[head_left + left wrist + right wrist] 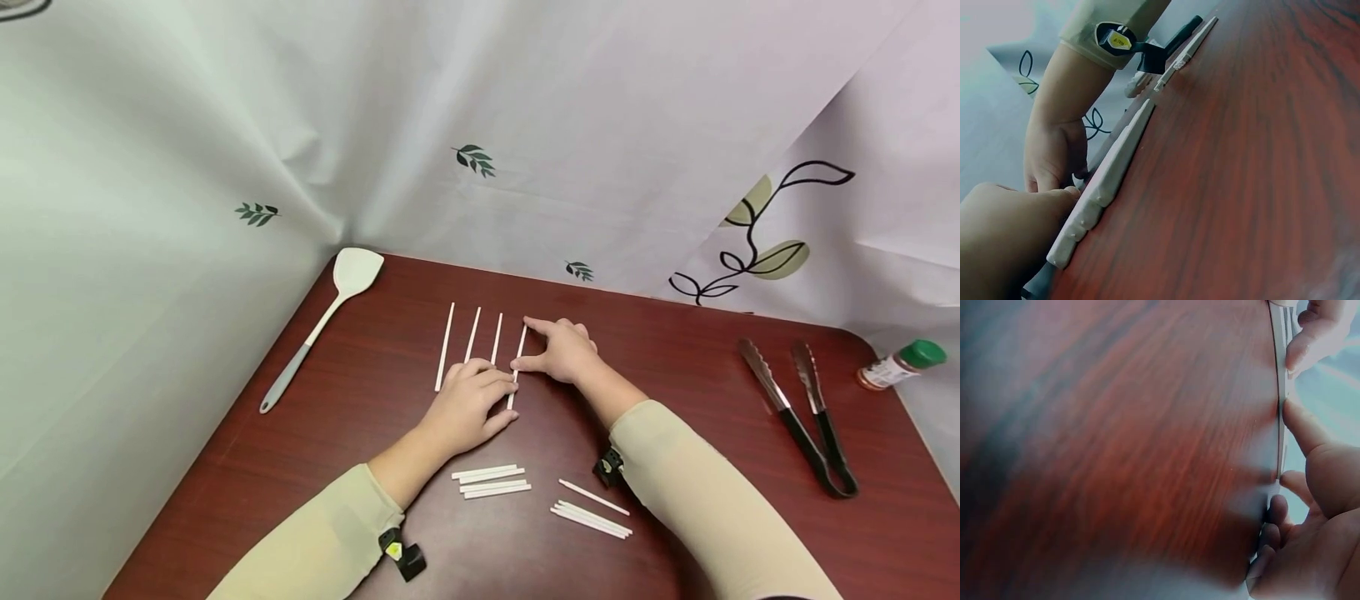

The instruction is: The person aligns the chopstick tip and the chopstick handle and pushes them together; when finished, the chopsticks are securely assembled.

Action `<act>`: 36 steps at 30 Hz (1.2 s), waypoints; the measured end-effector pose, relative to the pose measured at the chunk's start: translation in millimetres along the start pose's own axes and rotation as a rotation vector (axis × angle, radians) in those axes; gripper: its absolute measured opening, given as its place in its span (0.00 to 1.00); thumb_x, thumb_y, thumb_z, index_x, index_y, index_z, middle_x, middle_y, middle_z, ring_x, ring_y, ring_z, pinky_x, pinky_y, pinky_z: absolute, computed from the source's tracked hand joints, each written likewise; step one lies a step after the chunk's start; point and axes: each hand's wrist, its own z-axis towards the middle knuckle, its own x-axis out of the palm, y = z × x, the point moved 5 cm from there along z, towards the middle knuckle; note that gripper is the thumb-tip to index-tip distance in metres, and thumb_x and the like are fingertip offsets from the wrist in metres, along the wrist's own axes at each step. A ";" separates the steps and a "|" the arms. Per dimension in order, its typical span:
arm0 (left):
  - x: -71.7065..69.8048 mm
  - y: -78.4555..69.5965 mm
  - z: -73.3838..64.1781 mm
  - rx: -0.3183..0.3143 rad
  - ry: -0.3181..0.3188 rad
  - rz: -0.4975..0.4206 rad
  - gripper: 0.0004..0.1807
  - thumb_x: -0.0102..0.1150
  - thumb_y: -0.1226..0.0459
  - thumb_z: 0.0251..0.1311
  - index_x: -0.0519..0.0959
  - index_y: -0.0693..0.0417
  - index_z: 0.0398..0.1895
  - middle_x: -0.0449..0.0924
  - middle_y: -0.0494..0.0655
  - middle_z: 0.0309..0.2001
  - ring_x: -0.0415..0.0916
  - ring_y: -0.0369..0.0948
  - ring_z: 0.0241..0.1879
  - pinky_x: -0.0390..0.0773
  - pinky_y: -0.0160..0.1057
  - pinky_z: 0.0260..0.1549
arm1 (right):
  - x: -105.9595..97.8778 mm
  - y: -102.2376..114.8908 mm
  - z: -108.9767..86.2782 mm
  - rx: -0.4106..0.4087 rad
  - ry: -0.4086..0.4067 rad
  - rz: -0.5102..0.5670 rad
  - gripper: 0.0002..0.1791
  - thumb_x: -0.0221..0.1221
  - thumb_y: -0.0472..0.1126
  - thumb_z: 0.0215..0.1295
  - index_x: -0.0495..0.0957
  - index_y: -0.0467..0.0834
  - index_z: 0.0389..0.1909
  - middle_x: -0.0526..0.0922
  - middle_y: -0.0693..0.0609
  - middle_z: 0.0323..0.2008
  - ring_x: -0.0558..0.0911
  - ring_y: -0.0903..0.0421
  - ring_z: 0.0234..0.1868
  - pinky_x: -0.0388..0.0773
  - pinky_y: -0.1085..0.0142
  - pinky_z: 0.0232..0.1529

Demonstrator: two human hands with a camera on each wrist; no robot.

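Several white sticks stand in a row on the table, lengthwise away from me. On the rightmost stick (521, 340), my right hand (566, 350) rests its index fingertip at the far end and its thumb tip partway along. My left hand (472, 404) lies over the near part of the row, with fingertips against that same stick and its thumb close to the near end. In the right wrist view, the right thumb (1304, 428) touches the stick's side. The leftmost stick (445, 346) lies left of the left hand, which covers the near ends of the middle sticks.
Nearer me lie a group of short white sticks (491, 483) and another group of thin white sticks (592, 518). A spatula (322, 321) lies at left. Black-handled tongs (813, 442) and a green-capped bottle (896, 367) are at right. A white curtain (525, 100) borders the table (637, 325).
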 end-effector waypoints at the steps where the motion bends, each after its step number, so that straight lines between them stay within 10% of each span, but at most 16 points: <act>1: -0.4 -0.1 -0.2 -0.004 -0.002 -0.002 0.21 0.75 0.50 0.62 0.89 0.48 0.55 0.87 0.39 0.57 0.76 0.46 0.60 0.72 0.54 0.55 | 0.1 0.4 -0.3 -0.002 0.002 -0.003 0.52 0.76 0.66 0.57 0.67 0.59 0.81 0.74 0.38 0.69 0.71 0.35 0.63 0.70 0.40 0.58; 19: -1.6 -1.7 0.9 -0.028 -0.019 -0.016 0.21 0.76 0.49 0.61 0.89 0.47 0.54 0.87 0.38 0.56 0.76 0.45 0.58 0.73 0.54 0.53 | 0.9 1.3 -5.4 -0.033 0.028 -0.026 0.48 0.71 0.68 0.63 0.66 0.60 0.82 0.74 0.37 0.60 0.71 0.37 0.57 0.70 0.45 0.50; 36: -2.9 1.7 -3.7 -0.033 -0.047 -0.124 0.21 0.73 0.49 0.64 0.88 0.47 0.55 0.85 0.40 0.56 0.75 0.45 0.58 0.72 0.55 0.54 | 1.6 -21.1 -5.9 -0.244 -0.169 0.226 0.27 0.71 0.53 0.69 0.85 0.45 0.65 0.79 0.51 0.36 0.73 0.47 0.43 0.70 0.54 0.47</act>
